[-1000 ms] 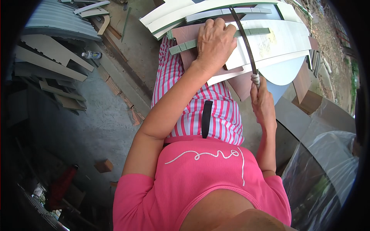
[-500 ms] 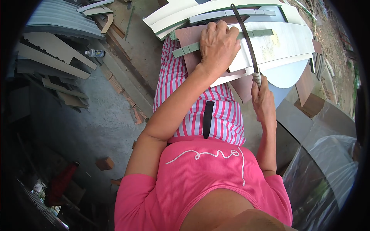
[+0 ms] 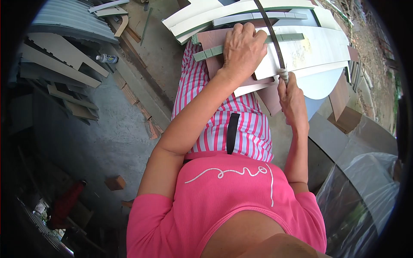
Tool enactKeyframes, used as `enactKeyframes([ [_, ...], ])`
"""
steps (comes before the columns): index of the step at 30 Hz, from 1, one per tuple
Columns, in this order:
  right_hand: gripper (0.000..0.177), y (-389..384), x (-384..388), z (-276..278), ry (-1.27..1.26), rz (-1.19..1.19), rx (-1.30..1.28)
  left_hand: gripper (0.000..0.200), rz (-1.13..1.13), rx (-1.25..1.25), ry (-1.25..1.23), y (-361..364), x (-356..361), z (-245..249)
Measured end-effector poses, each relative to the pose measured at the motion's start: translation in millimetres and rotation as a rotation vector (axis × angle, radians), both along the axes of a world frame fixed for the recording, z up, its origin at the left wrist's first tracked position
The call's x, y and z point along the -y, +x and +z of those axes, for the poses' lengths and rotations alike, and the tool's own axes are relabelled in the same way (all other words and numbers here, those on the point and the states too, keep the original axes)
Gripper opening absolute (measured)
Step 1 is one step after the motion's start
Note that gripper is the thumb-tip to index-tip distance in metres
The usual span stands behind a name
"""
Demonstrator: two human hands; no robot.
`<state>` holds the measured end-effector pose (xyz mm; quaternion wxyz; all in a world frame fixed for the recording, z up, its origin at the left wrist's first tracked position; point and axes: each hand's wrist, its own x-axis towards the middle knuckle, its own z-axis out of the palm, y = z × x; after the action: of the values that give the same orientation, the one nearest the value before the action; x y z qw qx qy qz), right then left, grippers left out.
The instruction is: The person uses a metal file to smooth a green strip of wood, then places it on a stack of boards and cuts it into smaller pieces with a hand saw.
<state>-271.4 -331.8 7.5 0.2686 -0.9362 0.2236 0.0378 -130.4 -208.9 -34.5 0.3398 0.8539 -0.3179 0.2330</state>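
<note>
My right hand (image 3: 294,101) is wrapped round the pale, bound handle of a long, narrow, dark-bladed saw (image 3: 273,36). The blade lies across a green strip (image 3: 290,38) that has several crosswise lines along its left part. Fingers bent, my left hand (image 3: 244,49) presses the strip down just left of the blade. Beneath the strip are a white panel (image 3: 318,49) and a brownish board (image 3: 215,36), resting over my lap. The saw's far tip reaches the top edge of the view, and my left fingertips are partly hidden.
Curved pale pieces (image 3: 241,8) lie beyond the strip. Cut panels (image 3: 64,60) are stacked at the left, near a small bottle (image 3: 106,58). Clear plastic sheeting (image 3: 361,185) and a cardboard box (image 3: 347,118) are at the right. A brick (image 3: 115,182) sits on the concrete floor.
My right hand has pushed the saw forward, away from my body, and its tip has moved up to the top edge. My left hand stays in nearly the same place on the strip.
</note>
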Motion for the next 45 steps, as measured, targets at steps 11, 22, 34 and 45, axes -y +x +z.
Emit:
enactKeyframes([
  [11,0.02,-42,-6,11,0.109,-0.133,-0.112,0.025,0.041,-0.012,-0.022,2,1,0],
  [22,0.025,-2,3,-2,-0.034,0.005,-0.027,0.023,0.006,0.015,-0.021,6,-1,-1],
  [34,0.022,-50,-5,0,0.105,-0.107,-0.13,0.024,0.015,0.038,-0.03,9,-1,-5],
  [45,0.026,4,-6,9,0.09,-0.065,-0.106,0.022,0.077,0.037,0.0,12,-2,-3],
])
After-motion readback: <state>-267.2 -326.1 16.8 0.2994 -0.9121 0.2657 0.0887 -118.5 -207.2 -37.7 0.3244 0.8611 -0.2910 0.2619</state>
